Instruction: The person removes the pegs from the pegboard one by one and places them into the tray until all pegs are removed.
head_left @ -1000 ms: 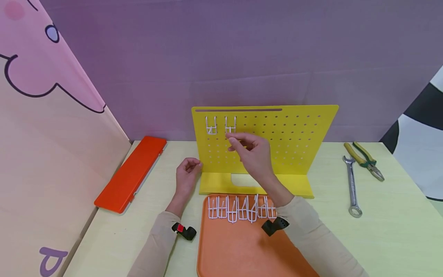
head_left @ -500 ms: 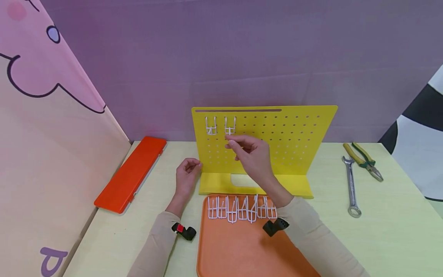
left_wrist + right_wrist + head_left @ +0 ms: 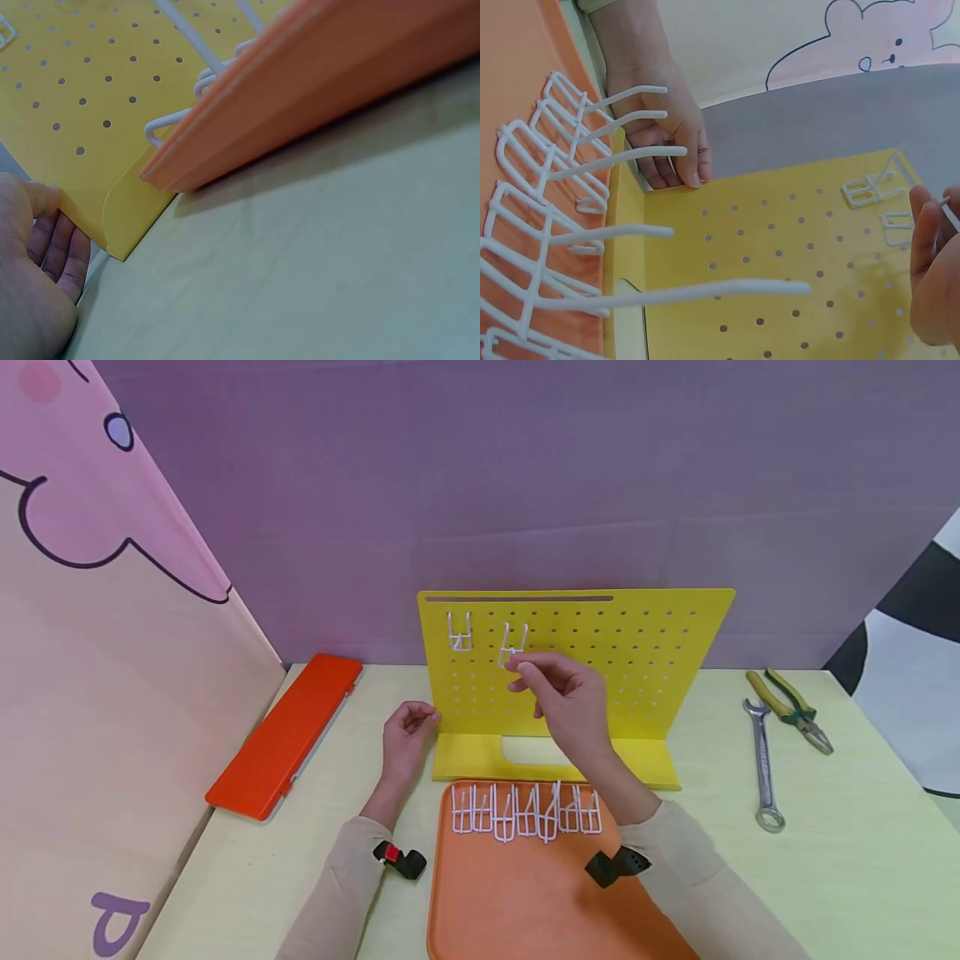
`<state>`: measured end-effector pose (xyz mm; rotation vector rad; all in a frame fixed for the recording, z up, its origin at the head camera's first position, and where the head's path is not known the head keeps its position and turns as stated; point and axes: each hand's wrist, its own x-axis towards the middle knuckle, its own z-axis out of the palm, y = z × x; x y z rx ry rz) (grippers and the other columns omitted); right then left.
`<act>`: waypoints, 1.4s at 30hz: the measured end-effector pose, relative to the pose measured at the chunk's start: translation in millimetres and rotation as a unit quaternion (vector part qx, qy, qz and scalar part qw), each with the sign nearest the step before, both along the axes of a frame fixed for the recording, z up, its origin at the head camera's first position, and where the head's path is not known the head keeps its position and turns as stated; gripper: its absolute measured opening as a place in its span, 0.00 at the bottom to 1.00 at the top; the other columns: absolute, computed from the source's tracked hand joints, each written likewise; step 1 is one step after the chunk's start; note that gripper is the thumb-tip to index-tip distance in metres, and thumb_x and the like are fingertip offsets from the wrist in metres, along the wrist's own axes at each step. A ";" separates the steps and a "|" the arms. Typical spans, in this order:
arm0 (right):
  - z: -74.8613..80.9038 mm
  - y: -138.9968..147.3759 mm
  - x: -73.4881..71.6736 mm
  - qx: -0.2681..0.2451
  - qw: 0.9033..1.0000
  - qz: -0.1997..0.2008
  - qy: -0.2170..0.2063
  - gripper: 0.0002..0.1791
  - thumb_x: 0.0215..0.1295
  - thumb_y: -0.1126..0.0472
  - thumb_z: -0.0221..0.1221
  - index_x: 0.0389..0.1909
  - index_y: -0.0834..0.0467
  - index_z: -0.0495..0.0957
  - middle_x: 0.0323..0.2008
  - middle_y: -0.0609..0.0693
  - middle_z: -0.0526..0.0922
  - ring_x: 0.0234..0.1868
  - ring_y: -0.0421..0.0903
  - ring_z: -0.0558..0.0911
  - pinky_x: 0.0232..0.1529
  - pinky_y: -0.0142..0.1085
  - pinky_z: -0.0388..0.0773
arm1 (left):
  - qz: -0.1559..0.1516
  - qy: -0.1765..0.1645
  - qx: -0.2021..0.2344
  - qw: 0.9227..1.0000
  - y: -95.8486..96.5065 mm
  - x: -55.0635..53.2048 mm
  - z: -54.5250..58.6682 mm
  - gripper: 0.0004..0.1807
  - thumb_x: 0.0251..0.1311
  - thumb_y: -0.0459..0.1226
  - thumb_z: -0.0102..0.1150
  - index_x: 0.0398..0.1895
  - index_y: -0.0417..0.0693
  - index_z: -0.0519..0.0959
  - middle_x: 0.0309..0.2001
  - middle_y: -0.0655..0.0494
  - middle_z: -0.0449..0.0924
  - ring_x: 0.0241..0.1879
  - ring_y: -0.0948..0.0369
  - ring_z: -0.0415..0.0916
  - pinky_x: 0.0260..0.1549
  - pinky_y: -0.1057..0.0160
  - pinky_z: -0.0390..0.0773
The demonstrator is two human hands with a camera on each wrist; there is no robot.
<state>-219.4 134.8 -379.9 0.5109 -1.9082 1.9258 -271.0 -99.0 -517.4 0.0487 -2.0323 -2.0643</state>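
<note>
A yellow pegboard (image 3: 645,681) stands upright on its base. My right hand (image 3: 567,702) pinches a white wire peg hook (image 3: 513,649) in front of its upper left part; the hook tilts, and the fingers hide its lower end. To the left, another white hook (image 3: 460,633) hangs in the top holes. My left hand (image 3: 405,745) holds the board's lower left edge, thumb and fingers around it in the left wrist view, where that hand (image 3: 34,277) shows close up. Several more white hooks (image 3: 505,818) lie in a row at the back of an orange tray (image 3: 517,902).
A red flat case (image 3: 288,735) lies on the table at the left. At the right are a combination wrench (image 3: 763,768) and pliers (image 3: 795,710) with yellow-green handles. A purple cloth (image 3: 525,485) hangs behind the board.
The pinched hook has come out of the spot by the first hook and shifted right, now tilted, with my right hand. My left hand stays at the board's edge.
</note>
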 end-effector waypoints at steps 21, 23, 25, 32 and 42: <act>-12.5 60.1 33.0 0.100 0.988 -0.063 -0.096 0.10 0.83 0.66 0.62 0.52 0.70 0.86 0.34 0.50 0.89 0.27 0.40 0.84 0.22 0.30 0.76 | 0.005 0.005 0.003 1.000 -1.3 -1.7 -1.9 0.03 0.73 0.24 0.68 0.44 0.35 0.83 0.39 0.55 0.84 0.38 0.64 0.80 0.42 0.73 0.81; -14.2 66.0 37.4 0.109 0.986 -0.068 -0.104 0.10 0.84 0.65 0.62 0.52 0.69 0.86 0.34 0.49 0.88 0.27 0.41 0.84 0.22 0.30 0.76 | 0.005 0.005 0.002 1.000 -1.3 -1.9 -2.4 0.03 0.73 0.24 0.67 0.43 0.35 0.83 0.39 0.55 0.84 0.38 0.64 0.80 0.42 0.73 0.81; -15.2 72.6 41.7 0.117 0.984 -0.074 -0.111 0.11 0.84 0.64 0.62 0.52 0.69 0.86 0.34 0.47 0.88 0.27 0.40 0.83 0.22 0.30 0.76 | 0.005 0.006 0.003 1.000 -1.2 -2.0 -2.7 0.03 0.73 0.24 0.68 0.43 0.36 0.83 0.40 0.54 0.84 0.38 0.64 0.80 0.42 0.73 0.81; -17.6 95.2 57.5 0.130 0.977 -0.086 -0.146 0.12 0.83 0.64 0.63 0.54 0.70 0.86 0.33 0.41 0.87 0.28 0.40 0.83 0.22 0.32 0.75 | 0.003 0.007 0.006 1.000 -0.2 -0.9 -2.0 0.03 0.73 0.24 0.67 0.43 0.36 0.83 0.40 0.51 0.84 0.39 0.63 0.80 0.43 0.73 0.81; -31.0 122.3 74.6 0.185 0.960 -0.062 -0.200 0.10 0.81 0.64 0.65 0.52 0.67 0.87 0.34 0.40 0.87 0.30 0.43 0.85 0.23 0.35 0.76 | 0.003 0.008 0.004 1.000 -0.4 -1.9 -2.7 0.03 0.73 0.24 0.68 0.44 0.35 0.83 0.41 0.51 0.85 0.39 0.64 0.80 0.43 0.73 0.81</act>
